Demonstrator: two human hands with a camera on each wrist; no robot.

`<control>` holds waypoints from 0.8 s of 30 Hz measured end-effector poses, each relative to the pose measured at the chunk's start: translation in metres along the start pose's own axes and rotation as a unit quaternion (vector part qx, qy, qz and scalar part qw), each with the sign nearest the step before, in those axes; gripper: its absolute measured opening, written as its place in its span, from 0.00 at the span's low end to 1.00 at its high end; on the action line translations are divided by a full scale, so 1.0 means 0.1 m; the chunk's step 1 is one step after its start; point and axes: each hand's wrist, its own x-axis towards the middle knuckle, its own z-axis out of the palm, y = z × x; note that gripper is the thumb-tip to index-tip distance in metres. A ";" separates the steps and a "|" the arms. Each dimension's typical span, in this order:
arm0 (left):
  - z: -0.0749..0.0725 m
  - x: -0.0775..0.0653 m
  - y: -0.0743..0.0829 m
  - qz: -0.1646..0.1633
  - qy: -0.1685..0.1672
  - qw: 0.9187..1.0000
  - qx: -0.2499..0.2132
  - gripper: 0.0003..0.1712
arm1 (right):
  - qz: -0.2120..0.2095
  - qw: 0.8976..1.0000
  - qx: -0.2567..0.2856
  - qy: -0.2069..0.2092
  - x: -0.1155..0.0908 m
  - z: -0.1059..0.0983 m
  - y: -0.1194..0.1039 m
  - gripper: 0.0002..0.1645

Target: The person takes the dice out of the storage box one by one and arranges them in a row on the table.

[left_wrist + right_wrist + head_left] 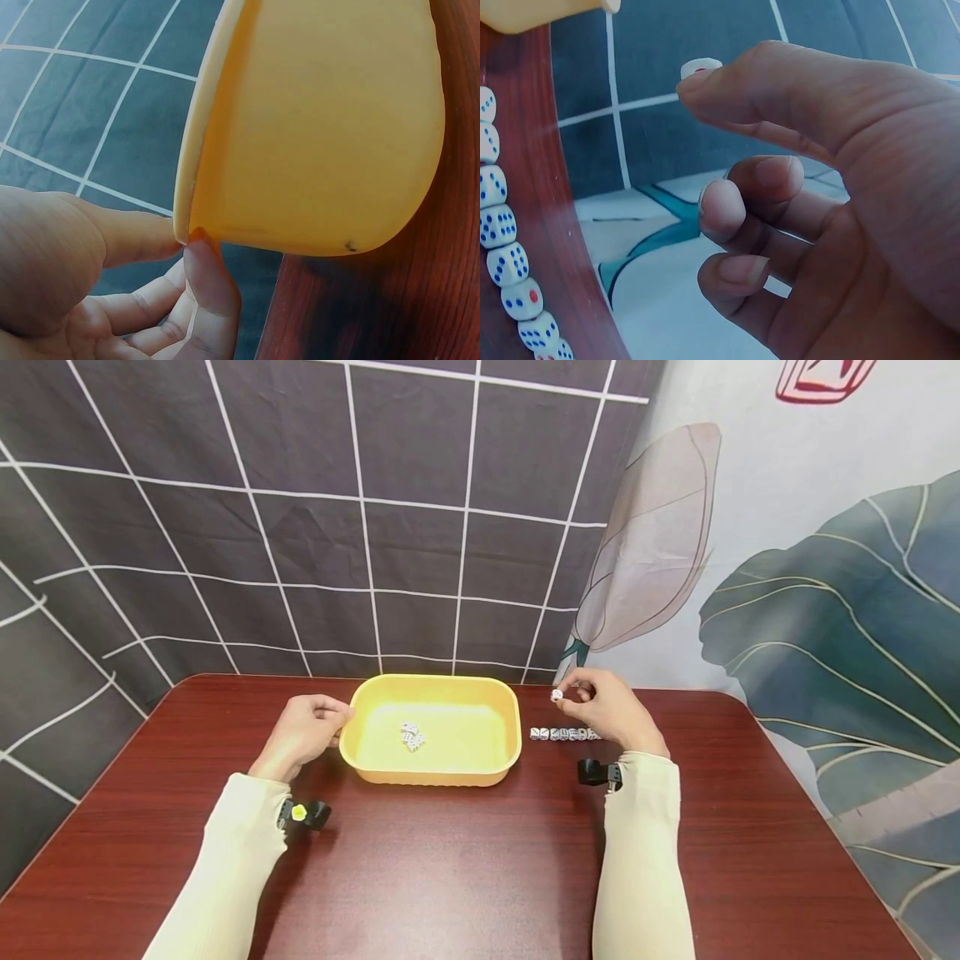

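Note:
A yellow plastic basin (pixel 431 777) stands on the table, with several white dice (pixel 412 739) lying in a small cluster on its floor. My left hand (pixel 303 731) pinches the basin's left rim between thumb and finger, as the left wrist view shows up close. To the right of the basin, my right hand (pixel 611 706) holds a single white die (pixel 557 695) between thumb and index finger, raised above the table. Below that hand runs a row of dice (pixel 553 734), set side by side; its right end is partly hidden by the hand. Blue and red pips show on the row's dice (pixel 508 262).
The dark red wooden table (pixel 420 868) reaches back to a dark grid-patterned cloth (pixel 300 527). A pale cloth with leaf prints (pixel 847 602) hangs at the right. Black wrist cameras (pixel 596 772) sit on both wrists.

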 end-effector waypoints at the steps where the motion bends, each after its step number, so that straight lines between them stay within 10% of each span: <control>1: 0.00 0.00 0.00 0.000 0.000 1.000 0.001 0.19 | 0.003 1.000 0.001 0.002 -0.01 0.00 0.02 0.04; 24: 0.01 -0.02 0.02 -0.002 0.005 1.000 0.004 0.19 | 0.057 0.998 -0.024 0.021 -0.16 -0.16 0.37 0.09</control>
